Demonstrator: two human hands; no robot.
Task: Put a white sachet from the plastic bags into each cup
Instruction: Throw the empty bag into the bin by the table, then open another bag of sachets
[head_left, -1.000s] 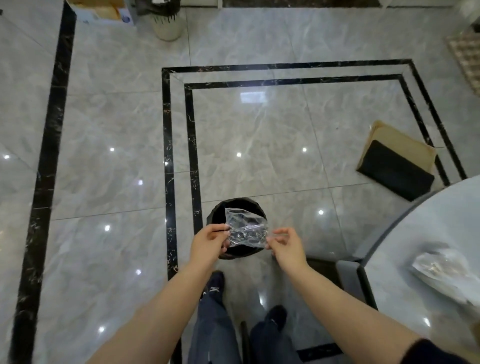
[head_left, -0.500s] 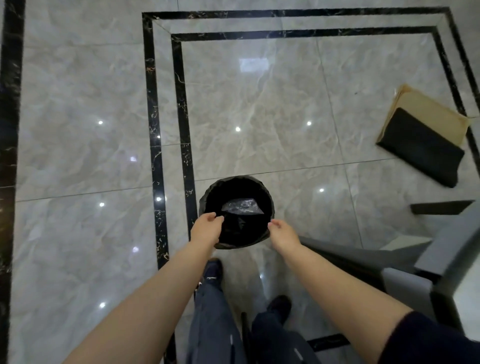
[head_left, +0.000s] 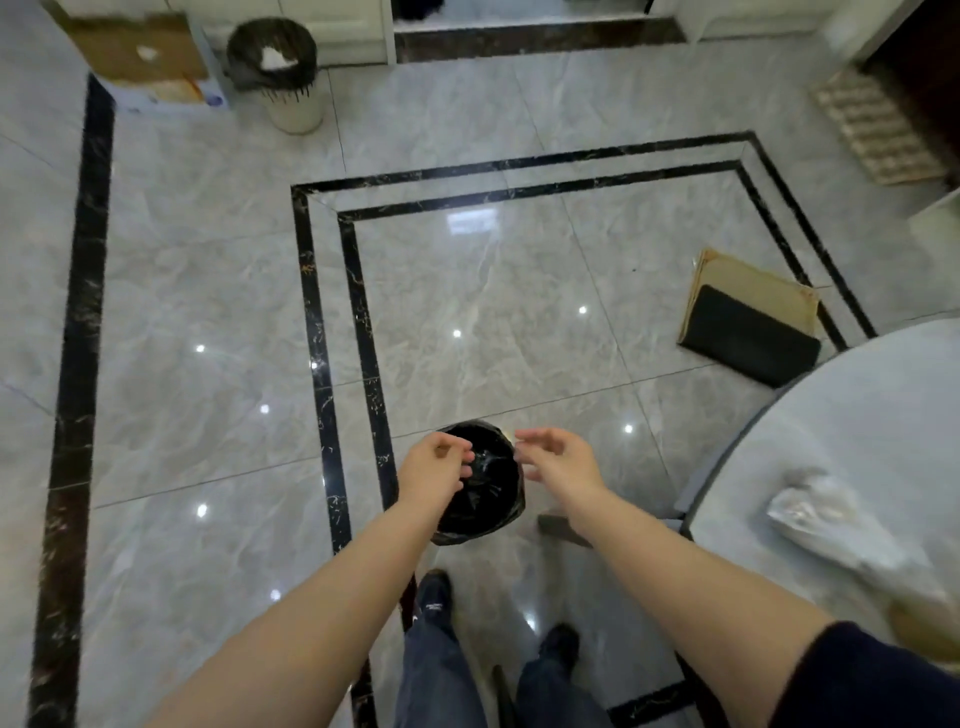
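A small bin lined with a black bag (head_left: 485, 514) stands on the floor in front of my feet. A clear empty plastic wrapper (head_left: 485, 462) lies inside it, barely visible. My left hand (head_left: 434, 473) hovers over the bin's left rim, fingers loosely curled and holding nothing. My right hand (head_left: 558, 460) is over the right rim with fingers spread and empty. A crumpled clear plastic bag (head_left: 831, 525) lies on the grey round table (head_left: 872, 415) at the right. No cups or sachets are in view.
A second bin with a black liner (head_left: 283, 73) stands far back left beside a cardboard box (head_left: 140, 52). A flat cardboard sheet with a black pad (head_left: 748, 317) lies on the floor at right. A chair edge (head_left: 696, 493) sits between bin and table.
A second ago both hands held the clear wrapper over the bin. It was let go and fell inside. Both hands are now empty and lifting away, and the view has tilted up.
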